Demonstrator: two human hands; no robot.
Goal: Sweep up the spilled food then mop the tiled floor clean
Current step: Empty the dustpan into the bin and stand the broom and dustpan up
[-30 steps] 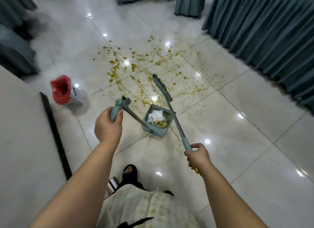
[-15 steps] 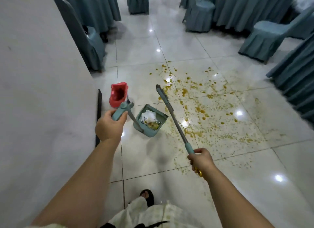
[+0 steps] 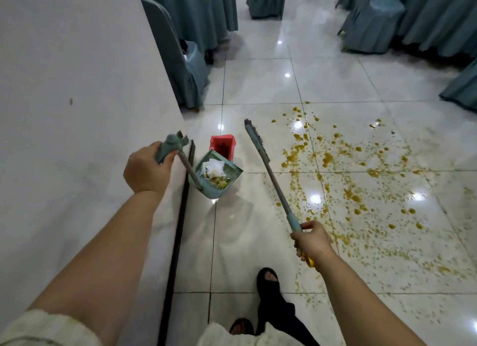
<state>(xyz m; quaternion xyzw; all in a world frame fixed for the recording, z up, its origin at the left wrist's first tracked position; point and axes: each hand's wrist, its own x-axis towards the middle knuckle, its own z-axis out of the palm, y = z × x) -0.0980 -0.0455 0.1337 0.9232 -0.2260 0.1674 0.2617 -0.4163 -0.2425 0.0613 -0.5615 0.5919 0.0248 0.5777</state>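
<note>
Nearest the camera, at the bottom edge of the tiled floor [image 3: 258,87], two feet in dark open sandals [image 3: 268,281] stand on the glossy white tiles, with a pale garment hem just below them. Both bare forearms reach forward from there. The right hand [image 3: 311,241] is wrapped around the teal grip of a broom [image 3: 268,175], with a yellow end cap showing under the palm; the grey shaft slants up and to the left, and the narrow bristle head is tipped up near its far end. The left hand [image 3: 145,168] is closed around the teal handle top of a long-handled dustpan [image 3: 215,176], whose grey stem angles down to the teal pan. The pan holds crumpled white tissue and yellowish scraps; whether it is touching the tiles or hanging just above them cannot be told. A white wall [image 3: 77,87] runs along the left side, with a dark baseboard strip [image 3: 178,237] at its foot. Just beyond the pan, a red bin [image 3: 223,145] stands on the floor near the wall's corner. Spilled food [image 3: 361,185], in orange-yellow blobs and fine specks, spreads across the tiles to the right of the broom, reaching toward the right edge. Farther off, chairs with teal covers [image 3: 371,28] and a draped table [image 3: 204,12] stand along the far edge of the floor.
</note>
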